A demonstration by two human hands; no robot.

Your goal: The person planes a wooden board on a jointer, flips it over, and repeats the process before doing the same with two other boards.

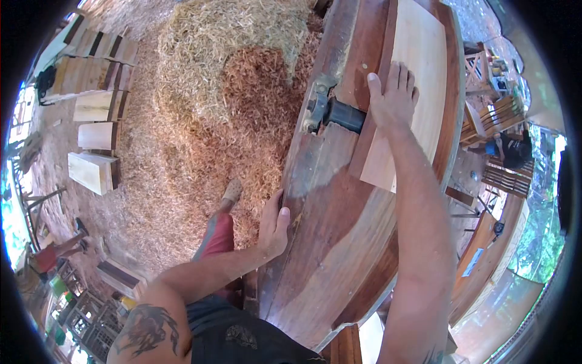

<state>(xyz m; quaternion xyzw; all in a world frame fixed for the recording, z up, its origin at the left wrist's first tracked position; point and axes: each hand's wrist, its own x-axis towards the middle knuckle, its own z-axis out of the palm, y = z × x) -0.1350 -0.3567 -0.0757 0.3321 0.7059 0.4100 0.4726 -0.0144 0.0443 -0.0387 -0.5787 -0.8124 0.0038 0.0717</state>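
A pale wooden board (417, 54) lies on the dark wooden bed of a planing machine (315, 224). My right hand (393, 100) rests palm down on it, with the fingers stretched out and the thumb apart. Left of that hand, a black cutter cylinder (344, 116) shows in a gap in the bed, next to a metal bearing mount (319, 104). My left hand (274, 225) touches the left edge of the bed, its fingers extended and partly hidden by the edge, holding nothing that I can see.
A large heap of wood shavings (236, 91) covers the ground left of the machine. Stacked timber blocks (94, 170) stand farther left. Another person (515, 150) is at the right near slatted wooden pieces (508, 176); a second person's legs (70, 246) show at far left.
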